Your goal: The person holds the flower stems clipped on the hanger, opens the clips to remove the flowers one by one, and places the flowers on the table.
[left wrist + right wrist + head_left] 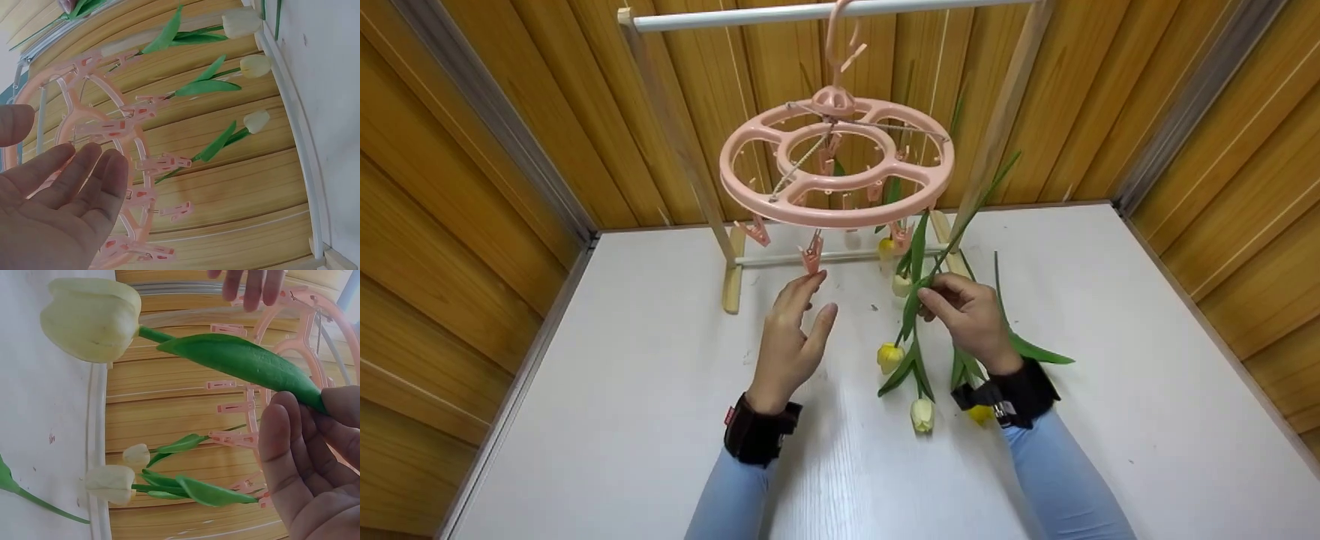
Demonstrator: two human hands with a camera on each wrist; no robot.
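Your right hand pinches a tulip stem under the pink peg hanger; your left hand is spread and holds nothing.

Head view: your left hand (789, 337) reaches up, fingertips just below a hanging peg (811, 253) of the round hanger (836, 161), while your right hand (969, 315) grips the tulip (921, 411) by its stem above the white table (622, 375).
Left wrist view: your fingers (84, 174) lie straight beside the pegs, three tulips hanging behind.
Right wrist view: your thumb and fingers (292, 455) clamp the stem at its leaf (242, 363), the pale bloom (90, 318) hanging head-down.

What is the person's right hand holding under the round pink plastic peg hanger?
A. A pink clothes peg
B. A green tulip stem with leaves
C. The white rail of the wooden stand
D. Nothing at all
B: the right hand pinches a green tulip stem with leaves between thumb and fingers, below the round pink plastic peg hanger.
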